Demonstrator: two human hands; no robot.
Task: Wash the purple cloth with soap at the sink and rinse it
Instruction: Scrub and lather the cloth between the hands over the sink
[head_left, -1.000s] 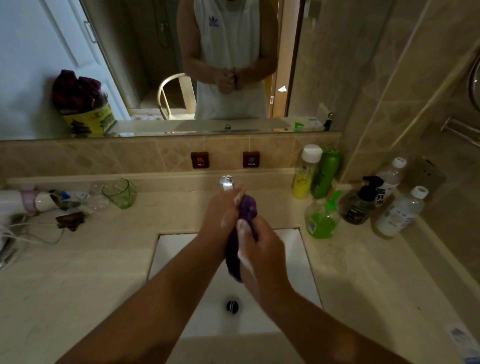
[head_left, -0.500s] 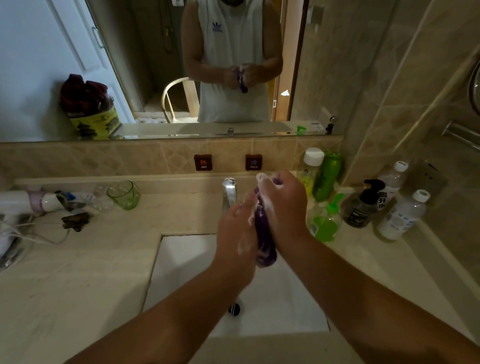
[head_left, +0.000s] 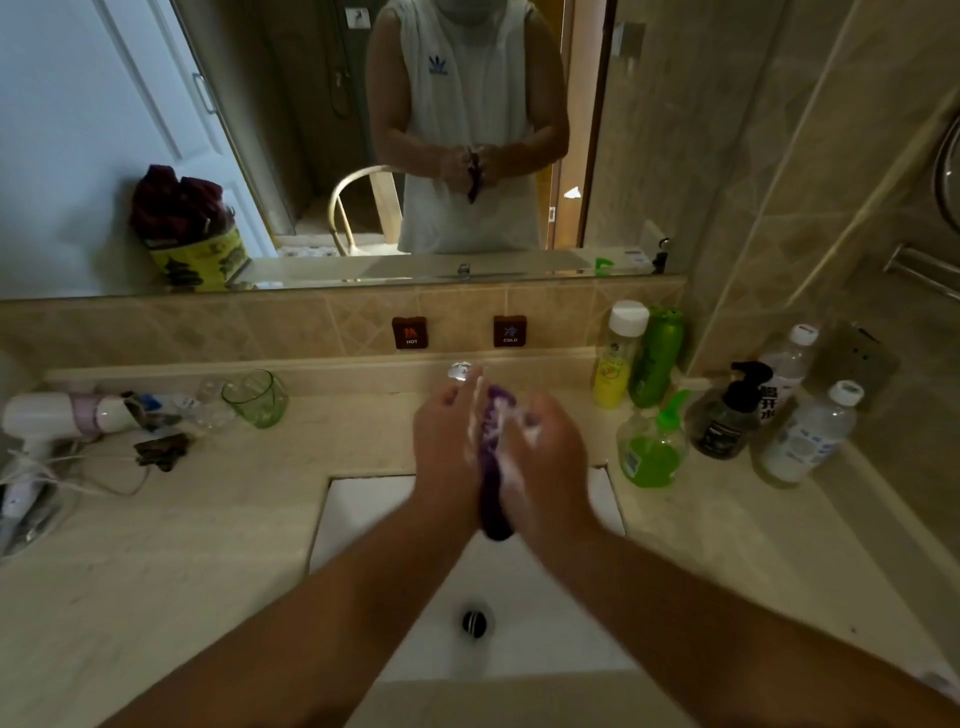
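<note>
The purple cloth (head_left: 493, 483) is bunched into a long roll, pressed upright between my two palms above the white sink (head_left: 363, 514). My left hand (head_left: 447, 447) lies against its left side, my right hand (head_left: 545, 457) against its right side. White soap foam covers my fingers and the cloth's upper part. The cloth's dark lower end hangs below my hands over the basin. The chrome tap (head_left: 460, 371) shows just behind my left fingertips; no water stream is visible.
A green soap bottle (head_left: 654, 452), a yellow bottle (head_left: 618, 358), a green bottle (head_left: 657, 358), a dark pump bottle (head_left: 727, 415) and two clear bottles stand right of the sink. A green glass (head_left: 257, 397) and a hair dryer (head_left: 62, 415) lie left. The drain (head_left: 475, 621) sits in the basin.
My hands have kept rubbing the cloth: the right hand slid forward past the left, then back level with it. The cloth stays between my palms above the sink.
</note>
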